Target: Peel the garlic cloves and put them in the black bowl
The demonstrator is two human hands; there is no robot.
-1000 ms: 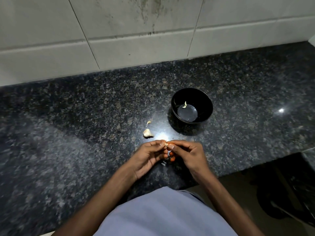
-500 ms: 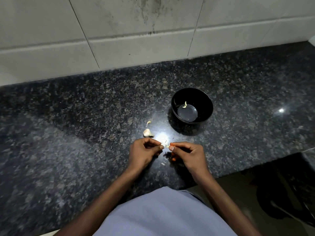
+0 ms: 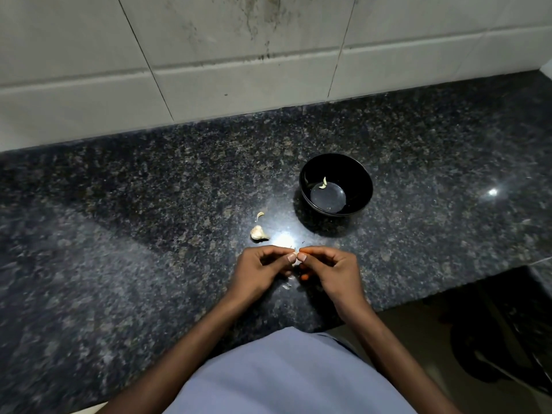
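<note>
Head view — both hands (image 3: 295, 270) pinching garlic clove (image 3: 295, 259) near counter edge (image 3: 418, 300).

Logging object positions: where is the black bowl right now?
In the head view, the black bowl stands on the granite counter, right of centre, beyond the right hand.

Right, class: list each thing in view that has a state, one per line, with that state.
black bowl: upright, one clove inside
clove in bowl: peeled
garlic piece: unpeeled, on counter
left hand: pinching held clove
right hand: pinching held clove
held clove: between both hands
</note>
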